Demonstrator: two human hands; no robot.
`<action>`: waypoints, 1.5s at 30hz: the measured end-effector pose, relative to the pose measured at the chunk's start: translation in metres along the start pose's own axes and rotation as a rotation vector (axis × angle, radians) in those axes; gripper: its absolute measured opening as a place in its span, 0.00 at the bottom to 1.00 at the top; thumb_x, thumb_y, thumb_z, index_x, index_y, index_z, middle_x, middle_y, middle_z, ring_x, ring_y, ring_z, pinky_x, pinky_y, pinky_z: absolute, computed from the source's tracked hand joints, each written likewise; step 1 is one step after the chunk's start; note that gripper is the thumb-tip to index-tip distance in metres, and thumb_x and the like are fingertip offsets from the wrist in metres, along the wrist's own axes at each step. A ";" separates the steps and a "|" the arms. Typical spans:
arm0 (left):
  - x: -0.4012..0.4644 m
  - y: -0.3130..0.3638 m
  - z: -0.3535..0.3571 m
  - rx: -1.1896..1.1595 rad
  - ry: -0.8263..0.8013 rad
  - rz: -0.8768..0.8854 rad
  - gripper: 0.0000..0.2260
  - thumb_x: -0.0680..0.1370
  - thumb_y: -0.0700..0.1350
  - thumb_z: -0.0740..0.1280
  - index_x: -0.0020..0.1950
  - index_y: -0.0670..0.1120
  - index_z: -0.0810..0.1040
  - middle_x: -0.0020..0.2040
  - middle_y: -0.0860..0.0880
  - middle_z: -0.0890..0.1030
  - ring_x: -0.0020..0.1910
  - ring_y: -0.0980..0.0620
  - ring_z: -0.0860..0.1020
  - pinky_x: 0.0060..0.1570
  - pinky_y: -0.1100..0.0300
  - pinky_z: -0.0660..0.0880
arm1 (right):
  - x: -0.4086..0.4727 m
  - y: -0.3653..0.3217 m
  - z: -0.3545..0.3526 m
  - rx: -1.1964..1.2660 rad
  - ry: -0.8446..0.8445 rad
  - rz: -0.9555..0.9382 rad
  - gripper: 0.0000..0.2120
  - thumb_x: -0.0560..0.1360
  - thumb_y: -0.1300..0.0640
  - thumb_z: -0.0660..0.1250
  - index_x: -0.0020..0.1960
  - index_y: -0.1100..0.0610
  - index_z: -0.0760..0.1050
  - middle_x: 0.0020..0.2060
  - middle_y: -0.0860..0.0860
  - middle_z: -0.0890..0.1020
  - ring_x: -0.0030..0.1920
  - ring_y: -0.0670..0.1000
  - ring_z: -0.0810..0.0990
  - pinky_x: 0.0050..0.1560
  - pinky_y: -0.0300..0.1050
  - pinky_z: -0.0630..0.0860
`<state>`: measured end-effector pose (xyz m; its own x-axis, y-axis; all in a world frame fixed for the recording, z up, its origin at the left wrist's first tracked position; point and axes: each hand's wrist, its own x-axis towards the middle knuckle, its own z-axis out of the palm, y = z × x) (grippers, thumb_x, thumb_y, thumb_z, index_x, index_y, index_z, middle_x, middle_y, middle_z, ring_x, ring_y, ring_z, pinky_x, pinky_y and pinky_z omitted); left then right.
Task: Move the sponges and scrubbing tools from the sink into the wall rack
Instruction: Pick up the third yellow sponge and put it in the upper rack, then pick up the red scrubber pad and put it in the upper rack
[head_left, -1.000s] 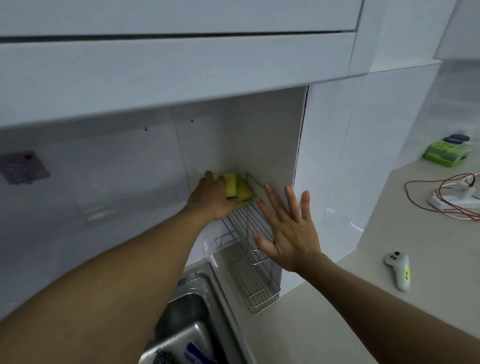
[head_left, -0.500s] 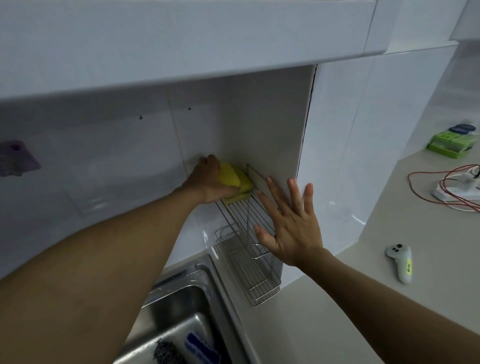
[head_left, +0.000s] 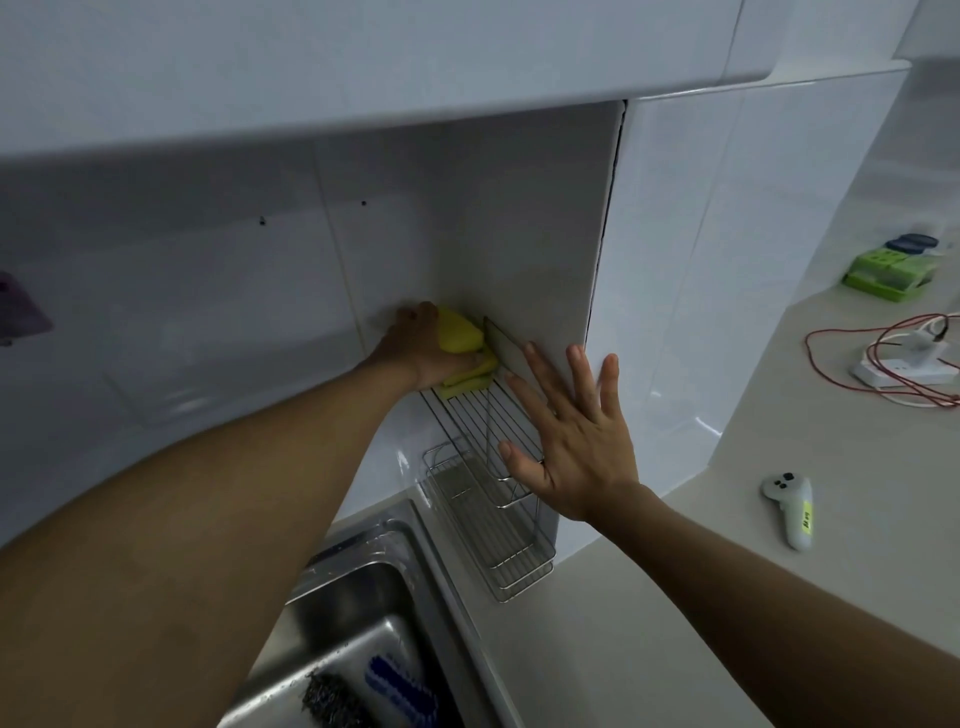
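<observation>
Gripping two yellow sponges (head_left: 460, 343), left hand (head_left: 415, 348) atop rack (head_left: 498, 467).

No writing here can be read. The white controller (head_left: 789, 508) on the counter (head_left: 649, 623), at about 4 o'clock, carries a yellow sticker (head_left: 807, 519) with dark marks on it, too small and blurred to make out.
</observation>
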<state>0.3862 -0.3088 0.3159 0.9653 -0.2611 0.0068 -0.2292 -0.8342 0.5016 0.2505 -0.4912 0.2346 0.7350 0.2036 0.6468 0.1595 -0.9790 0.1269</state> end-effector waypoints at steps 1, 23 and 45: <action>-0.003 -0.001 -0.002 0.008 -0.007 0.006 0.50 0.69 0.66 0.72 0.81 0.46 0.52 0.79 0.43 0.56 0.75 0.40 0.63 0.70 0.51 0.65 | 0.000 0.000 -0.002 -0.005 -0.012 0.001 0.38 0.80 0.31 0.41 0.80 0.51 0.64 0.83 0.52 0.56 0.83 0.55 0.38 0.79 0.66 0.36; -0.200 -0.127 0.046 0.103 0.039 -0.157 0.31 0.81 0.63 0.54 0.80 0.51 0.55 0.79 0.45 0.58 0.75 0.41 0.63 0.71 0.45 0.65 | -0.073 -0.099 -0.017 0.156 -0.311 -0.108 0.36 0.83 0.33 0.47 0.83 0.53 0.52 0.84 0.57 0.45 0.83 0.58 0.39 0.80 0.66 0.40; -0.313 -0.227 0.285 -0.041 -0.426 -0.466 0.26 0.77 0.54 0.65 0.72 0.45 0.66 0.67 0.39 0.73 0.62 0.38 0.76 0.59 0.47 0.75 | -0.270 -0.151 0.080 0.236 -0.959 0.001 0.37 0.82 0.31 0.43 0.84 0.48 0.38 0.82 0.55 0.35 0.81 0.60 0.34 0.80 0.64 0.37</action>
<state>0.1001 -0.1761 -0.0462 0.8260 -0.0523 -0.5613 0.2165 -0.8899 0.4014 0.0810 -0.3973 -0.0191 0.9412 0.2267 -0.2503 0.2095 -0.9733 -0.0941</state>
